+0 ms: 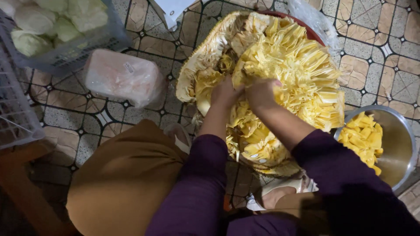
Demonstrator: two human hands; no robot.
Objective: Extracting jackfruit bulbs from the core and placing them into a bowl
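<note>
Directly below the camera, a person in dark purple sleeves works both bare hands into a large opened jackfruit (280,65) lying on the patterned tile floor (385,57). Both hands meet at the fruit's middle, side by side and nearly touching. The left hand (225,92) is curled closed, fingers dug into the yellow fibrous flesh; the right hand (261,92) is likewise closed on a clump of flesh just beside it. The fruit stretches away from the person, its long axis running from near the knees toward the top of the view, so most of it lies beyond the hands. A steel bowl (400,144) of separated yellow pieces (363,137) sits near the person's right side, closer to the right arm.
</note>
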